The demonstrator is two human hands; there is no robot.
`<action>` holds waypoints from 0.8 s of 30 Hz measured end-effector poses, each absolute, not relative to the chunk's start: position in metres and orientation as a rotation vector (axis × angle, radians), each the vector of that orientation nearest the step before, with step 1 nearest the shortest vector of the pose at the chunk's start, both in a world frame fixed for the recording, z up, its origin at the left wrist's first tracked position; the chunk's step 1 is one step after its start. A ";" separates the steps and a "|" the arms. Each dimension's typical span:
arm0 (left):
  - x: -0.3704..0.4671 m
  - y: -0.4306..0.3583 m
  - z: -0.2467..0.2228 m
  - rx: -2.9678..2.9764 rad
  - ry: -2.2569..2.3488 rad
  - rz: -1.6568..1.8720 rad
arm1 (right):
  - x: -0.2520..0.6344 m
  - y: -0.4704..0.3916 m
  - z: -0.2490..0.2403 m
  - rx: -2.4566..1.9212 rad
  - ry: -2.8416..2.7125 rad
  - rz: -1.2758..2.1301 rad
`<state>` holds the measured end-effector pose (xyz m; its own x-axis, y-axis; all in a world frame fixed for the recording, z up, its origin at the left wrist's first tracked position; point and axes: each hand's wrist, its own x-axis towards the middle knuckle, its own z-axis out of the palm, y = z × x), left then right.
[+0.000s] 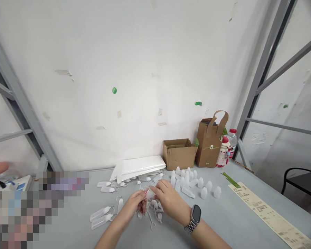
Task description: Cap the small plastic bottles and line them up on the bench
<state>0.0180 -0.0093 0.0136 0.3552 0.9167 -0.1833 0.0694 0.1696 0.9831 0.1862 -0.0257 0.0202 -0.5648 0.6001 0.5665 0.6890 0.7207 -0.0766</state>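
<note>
- Ringed white caps point(159, 216) lie in a small pile on the grey table point(75, 207), under and between the hands.
- The left hand point(135, 202) and right hand point(168, 199) nearly meet over them, fingers bent and narrow; whether they grip anything, I cannot tell.
- Capped clear bottles point(101, 221) lie left; uncapped-looking bottles point(203, 193) cluster right.
- Behind stand white mailers point(142, 165), lying flat, a cardboard box point(181, 158) and brown bag point(209, 148).

Matt brown cardboard box point(180, 157); cloudy, smooth plastic bottles point(188, 192).
</note>
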 end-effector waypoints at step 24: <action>-0.004 0.000 0.005 1.849 1.540 1.104 | 0.224 -0.011 0.043 -1.246 -1.827 0.754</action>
